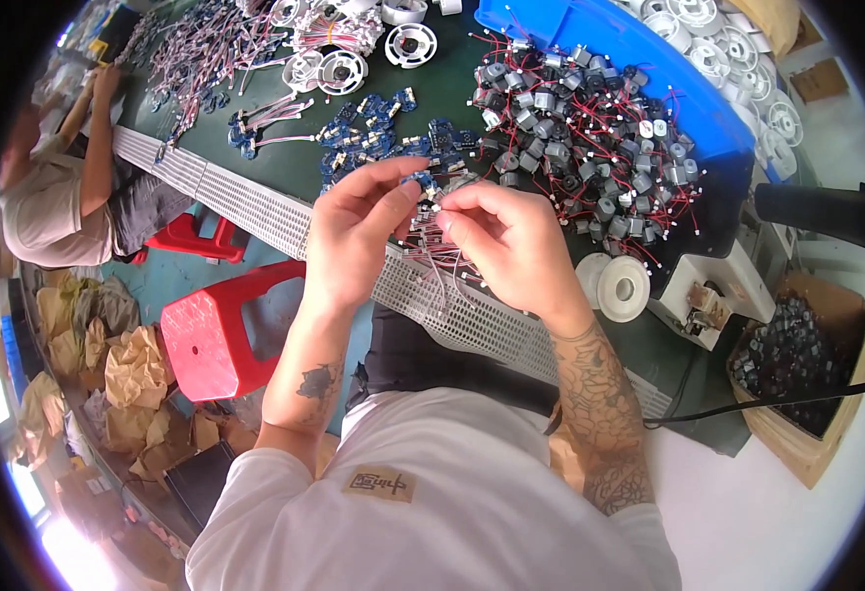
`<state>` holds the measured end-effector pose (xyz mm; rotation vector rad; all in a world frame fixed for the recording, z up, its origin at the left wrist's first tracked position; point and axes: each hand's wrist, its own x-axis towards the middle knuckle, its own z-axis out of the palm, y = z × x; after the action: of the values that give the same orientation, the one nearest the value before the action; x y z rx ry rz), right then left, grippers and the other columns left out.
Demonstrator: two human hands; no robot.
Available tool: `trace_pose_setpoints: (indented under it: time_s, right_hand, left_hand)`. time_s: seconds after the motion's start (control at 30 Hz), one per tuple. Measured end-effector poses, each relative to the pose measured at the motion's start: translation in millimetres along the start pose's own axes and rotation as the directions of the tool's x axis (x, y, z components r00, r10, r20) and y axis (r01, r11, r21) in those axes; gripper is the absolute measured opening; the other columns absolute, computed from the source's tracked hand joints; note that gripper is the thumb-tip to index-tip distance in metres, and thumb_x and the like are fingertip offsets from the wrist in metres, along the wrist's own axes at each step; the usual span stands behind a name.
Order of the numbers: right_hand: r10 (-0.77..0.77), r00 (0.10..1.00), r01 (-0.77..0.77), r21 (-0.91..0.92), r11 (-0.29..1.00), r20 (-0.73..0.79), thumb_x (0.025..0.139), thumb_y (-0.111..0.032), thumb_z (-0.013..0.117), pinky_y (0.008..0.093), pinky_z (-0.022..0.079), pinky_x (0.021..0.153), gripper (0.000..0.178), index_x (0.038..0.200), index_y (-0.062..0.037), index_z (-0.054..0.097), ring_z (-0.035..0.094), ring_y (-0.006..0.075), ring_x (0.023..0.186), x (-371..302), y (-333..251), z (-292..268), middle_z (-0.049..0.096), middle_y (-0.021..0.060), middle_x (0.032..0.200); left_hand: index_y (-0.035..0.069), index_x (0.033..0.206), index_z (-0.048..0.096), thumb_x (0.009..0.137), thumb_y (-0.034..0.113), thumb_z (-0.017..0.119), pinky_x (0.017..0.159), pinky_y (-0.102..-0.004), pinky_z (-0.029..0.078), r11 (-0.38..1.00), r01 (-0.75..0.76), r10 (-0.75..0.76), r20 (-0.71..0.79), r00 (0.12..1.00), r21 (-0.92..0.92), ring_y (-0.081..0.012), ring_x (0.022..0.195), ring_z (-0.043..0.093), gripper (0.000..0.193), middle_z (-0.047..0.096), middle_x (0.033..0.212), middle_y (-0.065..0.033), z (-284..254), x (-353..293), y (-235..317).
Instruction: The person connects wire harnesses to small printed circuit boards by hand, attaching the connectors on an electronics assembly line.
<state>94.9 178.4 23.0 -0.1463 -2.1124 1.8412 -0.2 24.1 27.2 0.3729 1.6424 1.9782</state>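
Note:
My left hand (354,231) is closed in a pinch on a small blue circuit board (421,180), held over the front edge of the bench. Close against it, my right hand (511,231) pinches a small white plug (436,207) at its fingertips, beside the board. Thin pale wires (440,258) hang or lie below the two hands; which part they belong to I cannot tell. Just beyond my hands lies a pile of blue circuit boards (359,143). To the right spreads a heap of small grey motors (561,148) with red wires and white plugs.
A blue bin (639,49) stands behind the motors. White round housings (411,45) and wire bundles (206,59) cover the far bench. A white spool (622,288) and a small machine (713,300) stand at right. Another person (68,197) sits left, past a red stool (211,335).

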Motion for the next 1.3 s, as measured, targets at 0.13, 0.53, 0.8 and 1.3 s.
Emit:
trace_pose_setpoints:
  time_s: [0.13, 0.53, 0.8, 1.3]
  right_hand:
    - [0.01, 1.0, -0.01, -0.025, 1.0, -0.015, 0.088, -0.005, 0.069, 0.028, 0.05, 0.054, 0.009, 0.089, 0.0036, 0.067, 0.065, 0.0135, 0.059, -0.2, -0.2, 0.1, 0.067, 0.0093, 0.071]
    - [-0.042, 0.997, 0.056, -0.209, 0.976, 0.071, 0.088, -0.005, 0.069, 0.026, 0.046, 0.054, 0.009, 0.087, 0.0034, 0.067, 0.059, 0.0085, 0.058, 0.0, -5.0, -8.2, 0.065, 0.0063, 0.068]
    - [-0.169, 0.983, 0.181, -0.228, 0.957, 0.073, 0.086, -0.003, 0.067, 0.0295, 0.043, 0.051, 0.007, 0.087, 0.004, 0.066, 0.057, 0.013, 0.054, 3.8, 5.7, -6.4, 0.063, 0.0104, 0.067]
    - [-0.132, 0.991, 0.133, -0.201, 0.971, 0.017, 0.089, -0.007, 0.073, 0.0274, 0.048, 0.057, 0.016, 0.101, 0.0007, 0.067, 0.061, 0.0096, 0.066, 6.1, -10.6, -14.5, 0.068, 0.0054, 0.08]
  left_hand:
    - [-0.002, 0.119, 0.064, 0.093, 0.0, 0.064, 0.067, -0.0221, 0.049, 1.0, -0.018, 0.017, 0.037, 0.999, 0.01, -0.008, 0.075, 0.06, 0.026, 0.065, 0.088, -0.003, -0.1, -3.6, -5.2]
    - [-0.004, 0.11, 0.069, 0.092, 0.0, 0.066, 0.072, -0.0204, 0.049, 0.969, 0.002, -0.004, 0.006, 1.0, 0.248, -0.0054, 0.081, 0.06, 0.018, 0.069, 0.091, -0.0024, 4.5, -10.1, 1.7]
    - [-0.005, 0.111, 0.069, 0.092, -0.003, 0.066, 0.07, -0.0185, 0.049, 0.976, -0.058, 0.059, 0.002, 0.998, 0.212, -0.0048, 0.079, 0.06, 0.02, 0.069, 0.091, -0.002, 1.5, -13.2, -6.7]
    - [-0.004, 0.114, 0.067, 0.093, 0.0, 0.065, 0.072, -0.0227, 0.052, 0.976, -0.161, 0.174, -0.08, 0.981, 0.147, -0.0103, 0.08, 0.065, 0.021, 0.07, 0.093, -0.0058, -15.5, -4.2, -7.1]
